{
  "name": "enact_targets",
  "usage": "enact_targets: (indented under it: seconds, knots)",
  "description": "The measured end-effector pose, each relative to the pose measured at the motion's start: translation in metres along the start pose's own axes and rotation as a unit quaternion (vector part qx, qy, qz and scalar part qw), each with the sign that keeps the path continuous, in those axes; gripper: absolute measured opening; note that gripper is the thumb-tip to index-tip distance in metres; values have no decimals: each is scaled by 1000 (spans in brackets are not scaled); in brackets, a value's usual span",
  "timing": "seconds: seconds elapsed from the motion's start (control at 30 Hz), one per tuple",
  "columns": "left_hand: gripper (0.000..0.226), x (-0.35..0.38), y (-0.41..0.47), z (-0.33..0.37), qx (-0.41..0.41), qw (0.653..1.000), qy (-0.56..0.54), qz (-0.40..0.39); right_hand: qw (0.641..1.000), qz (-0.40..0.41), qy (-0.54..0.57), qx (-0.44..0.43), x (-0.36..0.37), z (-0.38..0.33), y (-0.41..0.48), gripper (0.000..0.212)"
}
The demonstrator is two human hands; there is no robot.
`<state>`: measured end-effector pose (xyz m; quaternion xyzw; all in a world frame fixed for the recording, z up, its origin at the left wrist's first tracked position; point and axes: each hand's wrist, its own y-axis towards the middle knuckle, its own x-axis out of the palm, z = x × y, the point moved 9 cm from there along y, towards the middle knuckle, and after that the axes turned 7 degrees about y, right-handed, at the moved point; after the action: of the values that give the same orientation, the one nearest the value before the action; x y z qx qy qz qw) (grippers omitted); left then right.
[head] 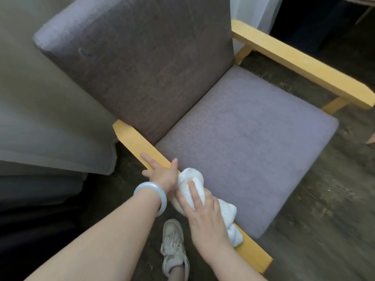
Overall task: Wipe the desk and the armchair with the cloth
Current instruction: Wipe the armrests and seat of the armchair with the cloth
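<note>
The armchair has a grey-purple seat and backrest and a yellow wooden frame. A bunched white cloth lies along its near armrest. My right hand presses flat on top of the cloth, fingers spread over it. My left hand, with a pale bangle on the wrist, rests open on the same armrest just beyond the cloth, fingers apart and touching the wood. The desk is mostly out of view.
A pale curtain hangs to the left of the chair. The far armrest runs along the right side. My white shoe stands on the dark floor below the near armrest. A table edge shows at top right.
</note>
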<state>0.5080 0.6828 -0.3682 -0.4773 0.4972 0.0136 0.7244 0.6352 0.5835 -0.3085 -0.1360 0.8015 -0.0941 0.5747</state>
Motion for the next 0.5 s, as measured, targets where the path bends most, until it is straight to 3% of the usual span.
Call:
enact_targets:
  seconds: [0.13, 0.37, 0.5]
  knots:
    - [104, -7, -2, 3, -2, 1000, -22, -10, 1000, -20, -5, -6, 10, 38, -61, 97]
    - [104, 23, -34, -5, 20, 999, 32, 15, 999, 0, 47, -12, 9, 15, -19, 80]
    - [102, 20, -37, -4, 14, 999, 28, 6, 998, 9, 47, -37, 11, 38, -55, 90]
